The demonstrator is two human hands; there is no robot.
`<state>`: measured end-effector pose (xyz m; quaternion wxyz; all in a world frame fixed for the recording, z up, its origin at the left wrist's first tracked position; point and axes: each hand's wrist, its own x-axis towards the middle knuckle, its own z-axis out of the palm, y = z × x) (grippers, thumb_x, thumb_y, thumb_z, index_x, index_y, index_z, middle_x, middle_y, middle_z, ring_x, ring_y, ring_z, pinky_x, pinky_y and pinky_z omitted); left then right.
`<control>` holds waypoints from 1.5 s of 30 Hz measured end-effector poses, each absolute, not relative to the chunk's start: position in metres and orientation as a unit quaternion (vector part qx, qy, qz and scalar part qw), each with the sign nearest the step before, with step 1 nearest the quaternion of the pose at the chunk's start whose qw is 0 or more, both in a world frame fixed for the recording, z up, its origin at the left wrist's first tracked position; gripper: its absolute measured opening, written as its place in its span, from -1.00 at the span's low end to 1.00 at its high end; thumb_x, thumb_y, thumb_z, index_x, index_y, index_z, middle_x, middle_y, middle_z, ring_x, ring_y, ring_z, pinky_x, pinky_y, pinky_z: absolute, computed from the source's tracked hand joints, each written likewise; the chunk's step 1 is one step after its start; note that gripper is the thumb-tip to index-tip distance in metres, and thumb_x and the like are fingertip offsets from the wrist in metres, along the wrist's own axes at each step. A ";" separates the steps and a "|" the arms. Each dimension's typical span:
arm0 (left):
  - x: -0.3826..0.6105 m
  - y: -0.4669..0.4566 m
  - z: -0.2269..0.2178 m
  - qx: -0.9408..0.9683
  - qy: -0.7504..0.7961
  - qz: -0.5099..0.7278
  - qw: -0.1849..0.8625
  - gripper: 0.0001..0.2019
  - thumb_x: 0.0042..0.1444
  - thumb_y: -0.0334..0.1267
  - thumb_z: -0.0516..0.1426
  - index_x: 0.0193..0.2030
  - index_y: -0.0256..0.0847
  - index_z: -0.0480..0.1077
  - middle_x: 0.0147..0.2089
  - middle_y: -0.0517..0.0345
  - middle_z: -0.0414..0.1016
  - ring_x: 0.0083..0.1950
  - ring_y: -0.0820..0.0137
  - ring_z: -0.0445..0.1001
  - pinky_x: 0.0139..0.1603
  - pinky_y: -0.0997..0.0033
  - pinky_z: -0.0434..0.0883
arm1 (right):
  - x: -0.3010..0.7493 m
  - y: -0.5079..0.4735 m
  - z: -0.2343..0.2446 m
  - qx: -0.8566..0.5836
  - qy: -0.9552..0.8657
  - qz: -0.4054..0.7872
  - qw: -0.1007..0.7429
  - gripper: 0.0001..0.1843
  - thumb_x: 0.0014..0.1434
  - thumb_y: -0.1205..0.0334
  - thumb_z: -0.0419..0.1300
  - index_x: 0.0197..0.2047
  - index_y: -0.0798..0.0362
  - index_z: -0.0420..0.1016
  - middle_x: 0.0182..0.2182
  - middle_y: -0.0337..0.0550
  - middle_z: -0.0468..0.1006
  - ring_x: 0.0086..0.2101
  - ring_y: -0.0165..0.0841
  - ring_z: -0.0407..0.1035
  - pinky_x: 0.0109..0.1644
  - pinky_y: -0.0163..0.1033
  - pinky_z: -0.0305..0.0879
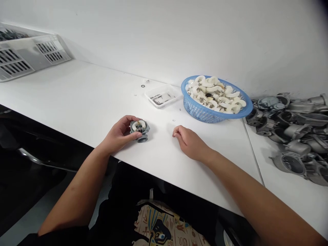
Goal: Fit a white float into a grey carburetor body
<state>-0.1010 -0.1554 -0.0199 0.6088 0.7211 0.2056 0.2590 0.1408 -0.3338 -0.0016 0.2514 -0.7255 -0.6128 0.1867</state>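
Observation:
My left hand (122, 133) is closed around a grey metal carburetor body (142, 139) near the table's front edge. Inside its open top sits a white curved float (136, 127), with a small brass part (138, 122) beside it. To the right, my right hand (188, 141) is just over the white tabletop, its fingers curled and pressed together. Whatever those fingertips might hold is hidden or too small to make out. A tiny clear or metallic piece (173, 120) lies on the table beyond the right hand.
A blue basket (200, 115) heaped with white floats stands at the back right. Left of it is a white tray (158, 105) with thin metal pins. Grey metal bodies (294, 136) are piled far right. A black ring (142, 86) and a white crate (28, 56) are farther left.

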 end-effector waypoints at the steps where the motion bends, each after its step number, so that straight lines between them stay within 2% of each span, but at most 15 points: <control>1: -0.101 -0.155 -0.020 0.721 0.205 0.259 0.609 -0.58 0.10 -0.21 0.36 0.06 -0.11 0.35 0.10 0.04 0.41 -0.03 0.34 0.46 -0.05 0.33 0.46 | 0.139 -0.329 -0.002 -0.728 -0.626 0.163 0.225 -0.87 0.35 0.40 -0.06 -0.24 0.05 0.24 -0.36 -0.15 0.43 -0.38 -0.31 0.24 -0.27 -0.21 0.11; 5: -0.100 -0.155 -0.021 0.711 0.191 0.261 0.624 -0.59 0.11 -0.23 0.35 0.06 -0.10 0.34 0.15 0.04 0.40 0.02 0.33 0.45 -0.02 0.32 0.46 | 0.132 -0.311 -0.004 -0.739 -0.654 0.087 0.136 -0.78 0.17 0.58 0.00 -0.27 0.06 0.23 -0.44 -0.18 0.40 -0.41 -0.32 0.19 -0.29 -0.22 0.02; 7: -0.099 -0.155 -0.021 0.707 0.189 0.262 0.629 -0.59 0.12 -0.24 0.34 0.07 -0.10 0.33 0.18 0.04 0.39 0.03 0.33 0.46 0.01 0.32 0.45 | 0.132 -0.307 -0.006 -0.732 -0.660 0.088 0.145 -0.76 0.15 0.60 0.00 -0.27 0.05 0.24 -0.45 -0.20 0.39 -0.42 -0.33 0.19 -0.30 -0.24 0.01; 11: -0.099 -0.155 -0.022 0.707 0.184 0.260 0.631 -0.59 0.13 -0.24 0.34 0.07 -0.10 0.33 0.17 0.03 0.40 0.02 0.34 0.46 0.01 0.32 0.45 | 0.140 -0.307 -0.013 -0.700 -0.657 0.111 0.257 -0.87 0.34 0.42 0.00 -0.22 0.06 0.31 -0.40 -0.22 0.45 -0.42 -0.36 0.27 -0.30 -0.26 0.08; 14: -0.099 -0.154 -0.022 0.711 0.179 0.262 0.628 -0.59 0.12 -0.25 0.34 0.08 -0.10 0.34 0.17 0.04 0.39 0.01 0.35 0.46 -0.01 0.34 0.46 | 0.143 -0.306 -0.018 -0.695 -0.649 0.095 0.294 -0.89 0.36 0.30 0.08 -0.13 0.07 0.41 -0.31 -0.20 0.51 -0.41 -0.38 0.31 -0.26 -0.26 0.14; 19: -0.100 -0.156 -0.021 0.715 0.175 0.268 0.621 -0.60 0.14 -0.25 0.33 0.08 -0.11 0.35 0.18 0.01 0.40 0.05 0.31 0.45 0.02 0.33 0.45 | 0.126 -0.294 -0.019 -0.710 -0.654 0.049 0.255 -0.60 0.35 0.02 0.20 0.17 -0.03 0.49 -0.16 -0.15 0.53 -0.26 -0.32 0.40 -0.14 -0.21 0.21; 23: -0.102 -0.157 -0.021 0.714 0.187 0.267 0.620 -0.61 0.15 -0.25 0.33 0.09 -0.10 0.37 0.20 0.01 0.40 0.11 0.29 0.43 0.05 0.33 0.43 | 0.106 -0.268 -0.016 -0.728 -0.652 0.007 0.212 -0.47 0.39 0.03 0.13 0.38 -0.11 0.31 -0.12 -0.07 0.49 -0.14 -0.21 0.36 -0.06 -0.13 0.22; 26: -0.104 -0.157 -0.023 0.712 0.187 0.269 0.622 -0.59 0.14 -0.25 0.33 0.10 -0.09 0.37 0.20 0.01 0.41 0.11 0.29 0.43 0.05 0.34 0.43 | 0.097 -0.247 -0.017 -0.731 -0.655 -0.005 0.192 -0.53 0.39 0.08 0.10 0.32 -0.11 0.39 -0.02 -0.01 0.46 -0.05 -0.13 0.31 0.02 -0.06 0.22; 30: -0.104 -0.157 -0.024 0.706 0.181 0.266 0.631 -0.59 0.15 -0.25 0.32 0.11 -0.10 0.36 0.21 0.01 0.39 0.10 0.30 0.44 0.07 0.33 0.43 | 0.097 -0.243 -0.021 -0.743 -0.641 0.003 0.190 -0.64 0.41 0.10 0.05 0.16 -0.14 0.55 0.15 -0.05 0.43 0.10 -0.09 0.25 0.15 0.01 0.18; 33: -0.103 -0.157 -0.024 0.705 0.182 0.261 0.634 -0.58 0.15 -0.25 0.32 0.12 -0.12 0.35 0.23 -0.03 0.38 0.10 0.29 0.45 0.08 0.33 0.43 | 0.102 -0.257 -0.022 -0.733 -0.658 0.021 0.171 -0.55 0.45 0.05 -0.03 0.30 -0.08 0.42 0.35 -0.14 0.28 0.32 -0.01 0.04 0.30 0.10 0.05; 36: -0.103 -0.157 -0.022 0.705 0.180 0.254 0.637 -0.57 0.15 -0.24 0.32 0.13 -0.13 0.34 0.24 -0.04 0.37 0.10 0.29 0.44 0.08 0.33 0.43 | 0.105 -0.282 -0.020 -0.709 -0.688 0.050 0.145 -0.43 0.48 -0.03 -0.11 0.43 0.01 0.21 0.41 -0.18 0.15 0.41 -0.02 -0.12 0.40 0.17 -0.08; 39: -0.103 -0.157 -0.021 0.711 0.178 0.250 0.632 -0.59 0.17 -0.23 0.30 0.13 -0.12 0.33 0.24 -0.03 0.37 0.11 0.29 0.44 0.08 0.33 0.44 | 0.104 -0.314 -0.016 -0.683 -0.716 0.060 0.131 -0.42 0.48 0.01 -0.11 0.46 0.02 0.13 0.42 -0.19 0.12 0.43 -0.07 -0.16 0.45 0.22 -0.15; 41: -0.103 -0.158 -0.020 0.714 0.182 0.247 0.629 -0.59 0.18 -0.22 0.30 0.13 -0.10 0.33 0.22 -0.01 0.38 0.11 0.29 0.43 0.08 0.33 0.44 | 0.101 -0.338 -0.014 -0.665 -0.734 0.054 0.129 -0.47 0.48 0.16 -0.13 0.45 0.03 0.15 0.41 -0.22 0.16 0.44 -0.15 -0.16 0.48 0.17 -0.14; 43: -0.103 -0.159 -0.020 0.715 0.193 0.244 0.626 -0.59 0.18 -0.21 0.29 0.13 -0.09 0.33 0.22 -0.01 0.38 0.12 0.28 0.43 0.07 0.32 0.43 | 0.094 -0.363 -0.012 -0.651 -0.746 0.042 0.130 -0.48 0.46 0.28 -0.12 0.43 0.03 0.19 0.39 -0.25 0.19 0.43 -0.20 -0.12 0.48 0.12 -0.08; 45: -0.103 -0.159 -0.020 0.714 0.199 0.242 0.626 -0.59 0.19 -0.20 0.29 0.14 -0.09 0.32 0.22 -0.01 0.37 0.13 0.26 0.42 0.07 0.32 0.43 | 0.086 -0.386 -0.011 -0.650 -0.748 0.027 0.130 -0.46 0.44 0.27 -0.06 0.44 0.02 0.17 0.39 -0.24 0.19 0.42 -0.20 -0.05 0.46 0.10 0.03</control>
